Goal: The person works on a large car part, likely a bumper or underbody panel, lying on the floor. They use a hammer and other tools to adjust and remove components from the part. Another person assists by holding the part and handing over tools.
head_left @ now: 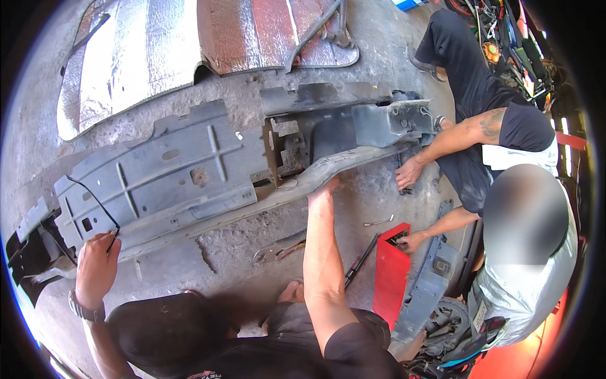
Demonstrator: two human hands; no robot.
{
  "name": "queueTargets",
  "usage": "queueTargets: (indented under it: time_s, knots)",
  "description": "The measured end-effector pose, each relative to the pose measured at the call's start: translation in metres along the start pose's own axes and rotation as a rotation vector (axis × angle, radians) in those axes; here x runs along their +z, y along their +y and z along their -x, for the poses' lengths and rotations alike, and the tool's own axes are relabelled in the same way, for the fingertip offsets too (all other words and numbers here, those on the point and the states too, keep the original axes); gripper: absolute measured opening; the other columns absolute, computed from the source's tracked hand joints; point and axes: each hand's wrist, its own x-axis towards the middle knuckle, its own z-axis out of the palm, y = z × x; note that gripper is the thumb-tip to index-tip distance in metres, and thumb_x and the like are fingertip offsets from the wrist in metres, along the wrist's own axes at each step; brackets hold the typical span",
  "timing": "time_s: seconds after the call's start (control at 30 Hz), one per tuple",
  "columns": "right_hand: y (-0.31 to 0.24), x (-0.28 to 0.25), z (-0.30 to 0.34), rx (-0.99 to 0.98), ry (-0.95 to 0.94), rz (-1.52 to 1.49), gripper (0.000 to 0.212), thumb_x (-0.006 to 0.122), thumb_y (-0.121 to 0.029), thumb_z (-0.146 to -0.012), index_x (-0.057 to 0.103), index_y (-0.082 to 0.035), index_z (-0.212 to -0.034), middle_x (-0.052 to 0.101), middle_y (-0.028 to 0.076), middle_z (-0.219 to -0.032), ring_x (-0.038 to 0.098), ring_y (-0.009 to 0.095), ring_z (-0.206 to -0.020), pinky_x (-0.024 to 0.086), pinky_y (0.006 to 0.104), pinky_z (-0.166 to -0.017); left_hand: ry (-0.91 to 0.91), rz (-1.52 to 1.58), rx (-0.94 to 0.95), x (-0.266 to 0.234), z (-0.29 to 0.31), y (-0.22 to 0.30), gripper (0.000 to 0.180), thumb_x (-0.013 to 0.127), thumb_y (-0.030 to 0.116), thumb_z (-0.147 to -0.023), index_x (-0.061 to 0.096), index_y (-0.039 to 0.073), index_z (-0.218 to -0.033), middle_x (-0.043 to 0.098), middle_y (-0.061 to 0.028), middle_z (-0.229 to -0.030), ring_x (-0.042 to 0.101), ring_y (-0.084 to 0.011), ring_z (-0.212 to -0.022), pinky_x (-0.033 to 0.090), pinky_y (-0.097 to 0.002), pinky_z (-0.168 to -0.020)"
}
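Observation:
A long grey car body panel (164, 170) with raised cross-shaped ribs lies across the floor in front of me. Along its near edge runs a bent beam (341, 165). At the panel's left end my left hand (98, 262) is closed, pinching a thin black bent rod (95, 201) that stretches over the panel's surface. My right hand (324, 187) reaches to the beam's near side, around the middle; its fingers are hidden beneath the beam, so its grip does not show. A rusty bracket (276, 151) stands in the gap between the panel and the raised right section (388, 123).
Another person crouches at right, one hand (410, 174) near a dark tool, the other (413, 242) at a red metal box (388, 278). A small wrench-like tool (379, 222) lies nearby. Behind the panel is a silvery foil sheet (151, 54). A grey metal part (429, 284) lies right.

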Motion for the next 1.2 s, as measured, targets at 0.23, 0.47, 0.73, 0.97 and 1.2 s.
queueTargets:
  time_s: [0.23,0.47,0.73,0.97,1.2]
  knots:
    - [-0.018,0.016,0.022,0.118,-0.028,0.008,0.042,0.04,-0.044,-0.102,0.051,-0.01,-0.125,0.056,0.008,-0.117,0.061,0.03,-0.1,0.056,0.0543,-0.081,0.114,-0.025,0.12,0.01,-0.006,-0.01,0.023,0.059,0.01,-0.091,0.067,-0.009,-0.099,0.067,-0.0276,-0.096,0.065,-0.0429,-0.088,0.05,-0.0467,-0.077]
    - [-0.009,0.0,0.007,0.14,-0.027,0.004,0.046,0.038,-0.048,-0.102,0.05,-0.011,-0.127,0.055,0.009,-0.122,0.059,0.031,-0.104,0.055,0.0564,-0.082,0.05,-0.015,0.053,0.008,-0.01,-0.011,0.023,0.059,0.01,-0.091,0.067,-0.01,-0.101,0.067,-0.0279,-0.097,0.065,-0.0428,-0.087,0.05,-0.0463,-0.077]
    - [-0.001,-0.005,0.005,0.063,0.016,0.072,0.051,0.034,-0.052,-0.101,0.047,-0.013,-0.13,0.052,0.009,-0.128,0.055,0.033,-0.111,0.053,0.0598,-0.084,-0.007,-0.011,0.013,0.005,-0.016,-0.007,0.023,0.059,0.011,-0.092,0.066,-0.01,-0.1,0.064,-0.028,-0.083,0.062,-0.0431,-0.075,0.047,-0.0466,-0.068]
    - [-0.002,-0.003,0.002,0.028,0.024,0.063,0.055,0.031,-0.057,-0.1,0.044,-0.014,-0.132,0.049,0.009,-0.133,0.052,0.034,-0.116,0.051,0.0627,-0.085,0.026,-0.102,0.061,0.007,-0.017,-0.008,0.026,0.058,0.015,-0.095,0.065,-0.008,-0.088,0.059,-0.0266,-0.071,0.057,-0.0432,-0.066,0.043,-0.0481,-0.063]
    - [0.013,-0.025,-0.041,-0.037,-0.016,0.021,0.055,0.031,-0.058,-0.1,0.046,-0.017,-0.135,0.05,0.007,-0.137,0.052,0.034,-0.122,0.05,0.0632,-0.089,0.114,-0.177,0.155,0.024,-0.01,-0.015,0.032,0.055,0.021,-0.098,0.062,-0.004,-0.078,0.056,-0.0247,-0.074,0.053,-0.0421,-0.076,0.04,-0.0488,-0.069]
